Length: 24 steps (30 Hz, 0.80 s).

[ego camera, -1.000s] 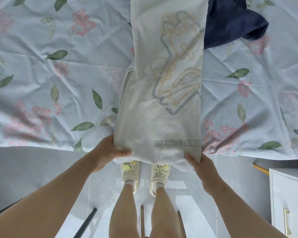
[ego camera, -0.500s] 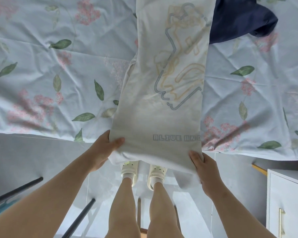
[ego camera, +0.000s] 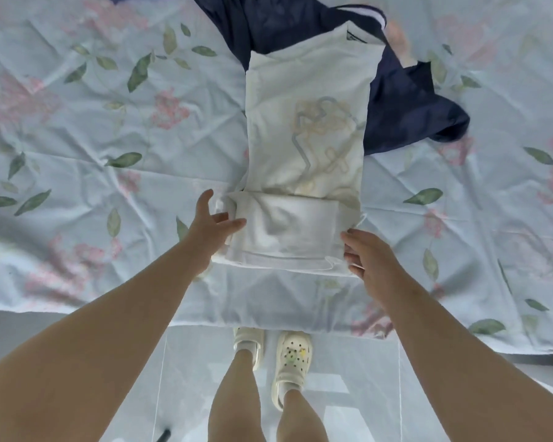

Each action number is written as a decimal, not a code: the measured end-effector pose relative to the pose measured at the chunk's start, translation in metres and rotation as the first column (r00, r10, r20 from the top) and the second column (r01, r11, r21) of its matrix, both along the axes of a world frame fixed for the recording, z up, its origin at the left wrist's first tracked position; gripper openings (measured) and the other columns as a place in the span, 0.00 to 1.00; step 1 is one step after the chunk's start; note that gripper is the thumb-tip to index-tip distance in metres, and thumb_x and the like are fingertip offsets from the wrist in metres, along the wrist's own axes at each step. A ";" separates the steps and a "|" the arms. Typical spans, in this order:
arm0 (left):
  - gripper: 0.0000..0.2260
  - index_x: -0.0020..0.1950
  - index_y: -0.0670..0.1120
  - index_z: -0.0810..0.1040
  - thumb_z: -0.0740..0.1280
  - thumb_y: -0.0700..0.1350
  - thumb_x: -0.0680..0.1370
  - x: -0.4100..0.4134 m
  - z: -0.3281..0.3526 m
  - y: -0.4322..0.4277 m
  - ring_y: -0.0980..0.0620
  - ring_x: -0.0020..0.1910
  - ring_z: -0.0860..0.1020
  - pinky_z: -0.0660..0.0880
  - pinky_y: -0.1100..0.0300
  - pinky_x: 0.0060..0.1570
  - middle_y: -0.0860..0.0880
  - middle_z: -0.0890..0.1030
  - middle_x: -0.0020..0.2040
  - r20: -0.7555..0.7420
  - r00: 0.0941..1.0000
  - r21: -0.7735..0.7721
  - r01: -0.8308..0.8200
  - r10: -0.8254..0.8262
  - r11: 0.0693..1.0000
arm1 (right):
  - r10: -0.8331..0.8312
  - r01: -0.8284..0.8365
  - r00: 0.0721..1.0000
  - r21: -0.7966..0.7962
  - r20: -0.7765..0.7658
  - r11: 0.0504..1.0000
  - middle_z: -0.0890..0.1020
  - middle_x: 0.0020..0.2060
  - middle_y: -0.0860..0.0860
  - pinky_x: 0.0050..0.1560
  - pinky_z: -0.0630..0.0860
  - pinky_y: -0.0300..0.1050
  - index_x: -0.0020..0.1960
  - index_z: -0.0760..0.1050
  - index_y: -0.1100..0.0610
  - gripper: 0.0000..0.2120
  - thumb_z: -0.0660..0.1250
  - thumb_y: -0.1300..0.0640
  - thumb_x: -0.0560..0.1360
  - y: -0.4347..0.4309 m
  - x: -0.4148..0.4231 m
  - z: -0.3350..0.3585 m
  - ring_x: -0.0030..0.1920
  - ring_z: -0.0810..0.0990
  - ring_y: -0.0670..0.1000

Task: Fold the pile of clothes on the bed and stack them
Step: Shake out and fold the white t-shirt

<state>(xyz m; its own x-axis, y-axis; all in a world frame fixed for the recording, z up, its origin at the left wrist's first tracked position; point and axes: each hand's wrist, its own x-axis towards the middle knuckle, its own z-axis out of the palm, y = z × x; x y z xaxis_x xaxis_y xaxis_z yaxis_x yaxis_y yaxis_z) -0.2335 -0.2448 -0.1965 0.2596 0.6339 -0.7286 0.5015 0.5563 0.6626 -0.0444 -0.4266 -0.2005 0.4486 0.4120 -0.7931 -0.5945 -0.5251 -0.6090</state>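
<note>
A white T-shirt with a grey and yellow line print lies lengthwise on the bed, folded into a narrow strip. Its near end is turned back over itself into a thick band. My left hand is at the band's left edge, fingers spread, thumb resting on the cloth. At the band's right edge, my right hand touches the fabric with loosely bent fingertips. A dark navy garment lies crumpled under and behind the shirt's far end.
The floral bedsheet covers the bed; its near edge runs in front of my legs. My feet in white clogs stand on the pale floor below.
The shirt's near end hung over the bed edge in both hands' grip; now it is folded up onto the shirt and lies on the bed. Both hands have loosened their hold.
</note>
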 end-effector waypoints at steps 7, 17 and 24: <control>0.23 0.67 0.60 0.65 0.63 0.42 0.75 0.031 -0.028 0.020 0.53 0.36 0.74 0.68 0.63 0.31 0.52 0.75 0.41 -0.367 0.842 0.205 0.489 -0.396 0.848 | 0.157 -0.083 0.965 -0.325 0.209 0.942 0.76 0.30 0.50 0.31 0.73 0.43 0.41 0.75 0.58 0.06 0.70 0.57 0.72 0.037 0.005 -0.024 0.28 0.74 0.49; 0.09 0.46 0.46 0.79 0.62 0.35 0.78 0.083 0.037 0.117 0.53 0.29 0.78 0.73 0.66 0.24 0.46 0.77 0.40 0.081 0.995 -0.385 -0.026 0.062 0.923 | -0.403 0.404 0.874 -0.054 -0.272 0.913 0.65 0.17 0.48 0.18 0.52 0.31 0.30 0.62 0.55 0.11 0.58 0.66 0.68 0.095 0.072 0.048 0.16 0.61 0.44; 0.18 0.72 0.48 0.61 0.55 0.51 0.83 0.155 0.053 0.181 0.43 0.50 0.83 0.80 0.49 0.49 0.39 0.78 0.59 0.486 0.632 -0.511 -0.354 0.604 0.783 | -0.507 0.528 0.849 0.291 -0.148 0.798 0.82 0.53 0.48 0.43 0.76 0.42 0.55 0.75 0.49 0.11 0.59 0.46 0.79 0.172 0.150 0.071 0.47 0.81 0.48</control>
<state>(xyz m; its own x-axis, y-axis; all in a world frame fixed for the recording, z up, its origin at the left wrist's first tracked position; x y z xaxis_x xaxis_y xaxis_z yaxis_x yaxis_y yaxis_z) -0.0788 -0.0637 -0.1437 0.4418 0.5432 -0.7140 -0.3372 0.8381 0.4289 0.1059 -0.2542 -0.1294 0.6211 0.3593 -0.6965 -0.7641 0.0803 -0.6400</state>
